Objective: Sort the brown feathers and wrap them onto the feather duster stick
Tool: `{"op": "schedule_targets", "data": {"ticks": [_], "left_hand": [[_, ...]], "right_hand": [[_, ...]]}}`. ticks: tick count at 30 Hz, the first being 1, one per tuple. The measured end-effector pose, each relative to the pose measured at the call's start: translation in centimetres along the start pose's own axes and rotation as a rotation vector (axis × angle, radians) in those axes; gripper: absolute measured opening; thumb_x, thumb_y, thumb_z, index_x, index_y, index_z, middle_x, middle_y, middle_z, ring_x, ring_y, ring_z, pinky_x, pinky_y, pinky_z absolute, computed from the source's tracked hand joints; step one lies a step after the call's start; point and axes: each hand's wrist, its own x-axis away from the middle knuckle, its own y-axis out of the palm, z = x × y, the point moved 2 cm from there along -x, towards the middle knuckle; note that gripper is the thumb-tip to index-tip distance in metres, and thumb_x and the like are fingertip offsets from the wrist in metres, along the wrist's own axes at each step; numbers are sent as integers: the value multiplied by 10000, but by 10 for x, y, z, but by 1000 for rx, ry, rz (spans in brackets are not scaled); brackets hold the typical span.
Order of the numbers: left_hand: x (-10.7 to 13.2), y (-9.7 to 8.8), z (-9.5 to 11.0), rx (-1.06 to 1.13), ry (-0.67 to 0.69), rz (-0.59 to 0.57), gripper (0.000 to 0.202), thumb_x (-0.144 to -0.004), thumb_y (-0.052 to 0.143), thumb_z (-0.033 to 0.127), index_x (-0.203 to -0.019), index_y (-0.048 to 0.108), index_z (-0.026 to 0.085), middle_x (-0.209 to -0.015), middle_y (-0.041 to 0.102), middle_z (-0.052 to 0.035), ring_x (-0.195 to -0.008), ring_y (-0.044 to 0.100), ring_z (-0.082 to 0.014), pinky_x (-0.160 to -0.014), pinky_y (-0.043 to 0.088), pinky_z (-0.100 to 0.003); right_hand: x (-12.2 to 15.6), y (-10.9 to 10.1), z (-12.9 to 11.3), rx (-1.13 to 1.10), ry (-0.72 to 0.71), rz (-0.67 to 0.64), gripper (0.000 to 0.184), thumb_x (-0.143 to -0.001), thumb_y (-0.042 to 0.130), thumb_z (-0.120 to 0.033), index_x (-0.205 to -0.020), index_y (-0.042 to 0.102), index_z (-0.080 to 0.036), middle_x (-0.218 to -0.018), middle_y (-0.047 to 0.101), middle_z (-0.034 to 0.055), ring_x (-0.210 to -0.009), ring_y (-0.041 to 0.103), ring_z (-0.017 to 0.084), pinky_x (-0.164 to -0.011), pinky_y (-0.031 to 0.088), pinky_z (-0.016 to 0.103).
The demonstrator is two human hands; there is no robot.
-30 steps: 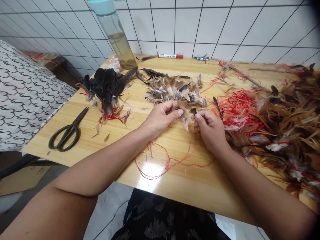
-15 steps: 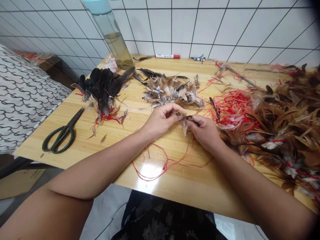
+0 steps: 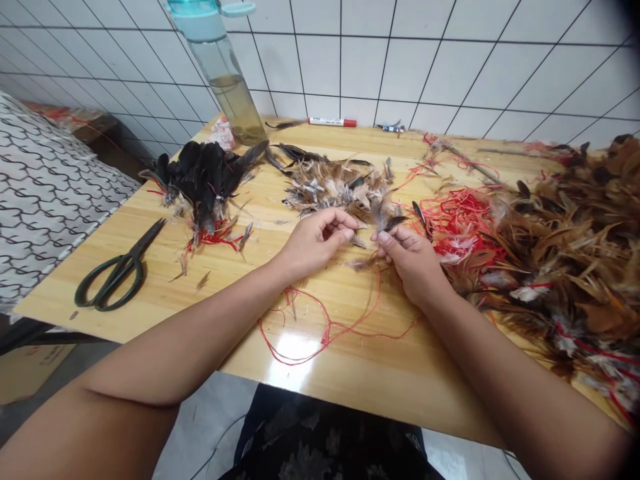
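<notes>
My right hand (image 3: 407, 260) pinches a dark feather (image 3: 396, 223) between thumb and forefinger, with blurred grey fluff standing up by it. Just left of it, my left hand (image 3: 323, 241) has thumb and forefinger curled together at a small tuft of feather down (image 3: 358, 241). A loose wisp of down (image 3: 357, 265) shows below the gap between the hands. Thin red string (image 3: 326, 327) lies looped on the table under my wrists. Behind my hands sits a pile of brown and white feathers (image 3: 340, 183).
Scissors (image 3: 113, 277) and black feathers (image 3: 203, 177) are at the left. A water bottle (image 3: 233, 100) and a red-capped marker (image 3: 331, 122) stand near the tiled wall. Right of my hands are tangled red strings (image 3: 463, 217) and a big heap of brown feathers (image 3: 575, 233).
My hands have moved apart, having been together at one tuft. The dark feather now shows upright in my right hand, and a little down is at my left fingertips.
</notes>
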Motion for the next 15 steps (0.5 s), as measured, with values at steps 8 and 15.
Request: {"op": "schedule_targets", "data": {"ticks": [8, 15], "left_hand": [[9, 1, 6, -579, 258, -299, 110, -821, 630, 171, -924, 668, 160, -956, 638, -66, -929, 581, -197, -834, 452, -321], [12, 6, 6, -725, 309, -354, 155, -891, 457, 126, -818, 591, 156, -858, 582, -64, -850, 519, -197, -800, 416, -328]], "right_hand": [[0, -3, 0, -19, 17, 17, 339, -767, 670, -518, -697, 566, -202, -607, 546, -27, -545, 409, 96, -550, 360, 247], [0, -2, 5, 95, -38, -11, 336, -805, 637, -517, -732, 592, -193, -610, 569, -20, -575, 462, 111, -574, 366, 259]]}}
